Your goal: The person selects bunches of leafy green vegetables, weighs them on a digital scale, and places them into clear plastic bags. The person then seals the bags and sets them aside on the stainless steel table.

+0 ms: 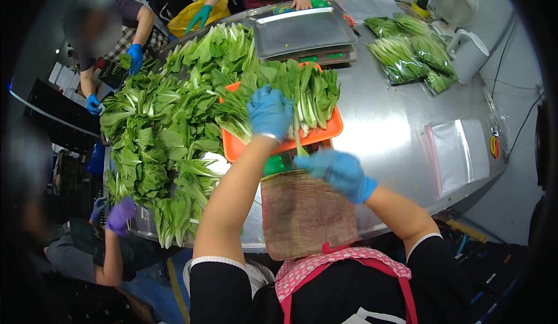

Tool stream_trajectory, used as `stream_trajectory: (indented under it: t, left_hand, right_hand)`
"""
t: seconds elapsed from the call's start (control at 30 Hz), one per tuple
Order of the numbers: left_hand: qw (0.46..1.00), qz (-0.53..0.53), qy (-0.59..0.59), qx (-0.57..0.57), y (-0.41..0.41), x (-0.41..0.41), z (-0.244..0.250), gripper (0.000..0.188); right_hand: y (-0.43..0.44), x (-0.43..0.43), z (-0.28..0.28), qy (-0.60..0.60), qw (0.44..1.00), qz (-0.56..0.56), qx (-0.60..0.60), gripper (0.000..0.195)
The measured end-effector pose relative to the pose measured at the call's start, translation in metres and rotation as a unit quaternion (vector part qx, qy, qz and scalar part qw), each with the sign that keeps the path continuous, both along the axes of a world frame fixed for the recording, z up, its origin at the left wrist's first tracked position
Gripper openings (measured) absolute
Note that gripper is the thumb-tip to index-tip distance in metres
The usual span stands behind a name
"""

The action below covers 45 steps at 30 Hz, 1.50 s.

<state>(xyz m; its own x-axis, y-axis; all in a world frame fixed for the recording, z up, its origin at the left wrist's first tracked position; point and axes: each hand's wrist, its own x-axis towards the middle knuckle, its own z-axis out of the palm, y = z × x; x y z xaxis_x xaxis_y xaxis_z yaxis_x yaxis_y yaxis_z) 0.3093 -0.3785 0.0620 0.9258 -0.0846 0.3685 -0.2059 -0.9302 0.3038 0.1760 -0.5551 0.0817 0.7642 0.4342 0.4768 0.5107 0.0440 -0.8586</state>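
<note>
An orange plastic tray [335, 125] rests on a digital scale [285, 160] and bears bunches of leafy greens [311, 97] with pale stems. My left hand [270, 112], in a blue glove, lies on the greens over the tray's middle; whether its fingers grip any is hidden. My right hand [338, 171], also blue-gloved and blurred by motion, is just before the tray's near edge, its fingertips by a pale green stem [300, 145] that hangs over that edge. Whether it holds the stem cannot be told. Below the scale lies a brownish woven cloth [307, 215].
Loose greens [161, 119] cover the left side of the steel table [379, 136]. A second scale [305, 27] stands beyond the tray. Bagged greens [403, 58], a white jug [471, 53], clear plastic bags [457, 154] and scissors [494, 145] are on the right. Gloved co-workers stand left and opposite.
</note>
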Motion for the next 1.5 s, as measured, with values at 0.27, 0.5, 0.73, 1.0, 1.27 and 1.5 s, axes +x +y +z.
stream_trajectory:
  t: [0.27, 0.5, 0.73, 1.0, 1.27, 1.5]
  left_hand:
    - [0.998, -0.005, 0.050, -0.024, 0.003, -0.003, 0.017, 0.028]
    - [0.917, -0.206, 0.068, -0.334, 0.029, -0.140, 0.083, 0.036]
    - [0.847, -0.047, 0.390, -0.358, 0.063, -0.299, -0.010, 0.053]
    - [0.956, 0.013, 0.252, 0.151, 0.147, -0.317, -0.029, 0.074]
    - [0.794, 0.063, 0.250, -0.550, 0.144, -0.186, 0.021, 0.059]
    - [0.959, 0.168, 0.193, -0.121, 0.083, -0.087, 0.001, 0.068]
  right_hand:
    - [0.013, -0.106, -0.036, 0.035, 0.986, 0.098, -0.132, 0.035]
    - [0.015, -0.099, -0.019, 0.384, 0.918, 0.005, 0.097, 0.029]
    - [0.044, -0.102, -0.047, 0.247, 0.966, 0.062, 0.045, 0.052]
    - [-0.043, -0.102, -0.108, -0.112, 0.863, 0.006, -0.493, 0.078]
    - [-0.066, 0.002, -0.023, 0.105, 0.964, -0.200, -0.140, 0.048]
    - [0.020, 0.056, 0.009, -0.080, 0.960, -0.227, -0.144, 0.042]
